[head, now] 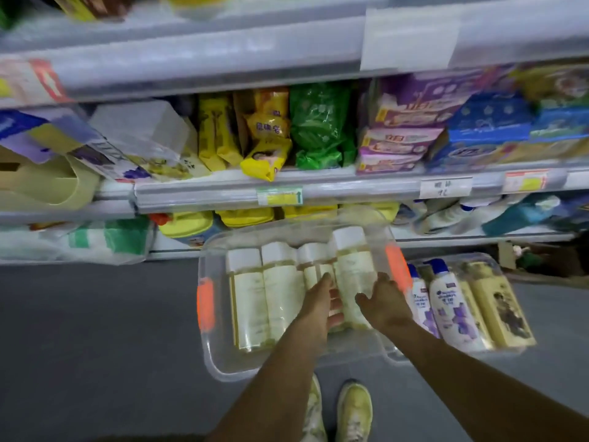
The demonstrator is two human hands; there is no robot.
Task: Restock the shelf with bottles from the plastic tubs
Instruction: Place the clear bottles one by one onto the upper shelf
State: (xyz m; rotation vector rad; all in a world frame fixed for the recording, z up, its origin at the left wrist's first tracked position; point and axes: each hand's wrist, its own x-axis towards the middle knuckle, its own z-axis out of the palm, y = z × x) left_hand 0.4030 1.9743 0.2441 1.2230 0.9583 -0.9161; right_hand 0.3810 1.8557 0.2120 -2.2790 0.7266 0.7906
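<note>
Hands (pixel 322 301) reach cream bottles (pixel 353 275) (white-capped).

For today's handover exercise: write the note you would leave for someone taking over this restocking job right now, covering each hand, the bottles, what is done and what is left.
Left hand: open, fingers down among the cream bottles in the near clear tub.
Right hand: open, reaching onto the rightmost cream bottle.
Second tub to the right holds white and yellow bottles.
Done: nothing lifted at this moment.
Left: grip bottles, move them to the shelf, then empty both tubs.
</note>
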